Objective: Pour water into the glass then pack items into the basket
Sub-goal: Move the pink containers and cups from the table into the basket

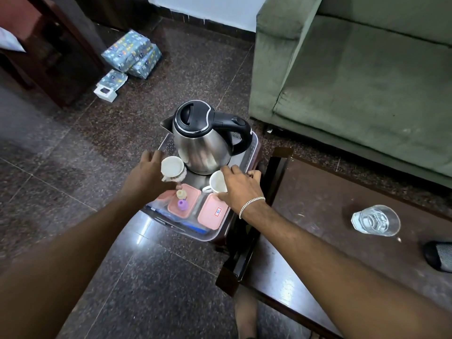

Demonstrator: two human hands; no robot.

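A clear plastic basket (pixel 215 237) sits low beside the table and holds a steel kettle (pixel 203 143) with a black lid and handle. In front of the kettle are a patterned cup (pixel 172 167) and a white cup (pixel 217 183). Nearer me lie two pink-lidded boxes (pixel 211 214) and a small purple bottle (pixel 183 204). My left hand (pixel 146 174) grips the basket's left rim by the patterned cup. My right hand (pixel 241 188) curls over the right rim, above the white cup. A glass (pixel 375 220) with water stands on the table to the right.
The dark wooden table (pixel 318 241) runs along the right, its corner close to the basket. A green sofa (pixel 354 81) stands behind it. Gift-wrapped boxes (pixel 132 53) lie on the granite floor at the back left, next to dark wooden furniture (pixel 49 57). A dark object (pixel 437 255) lies at the table's right edge.
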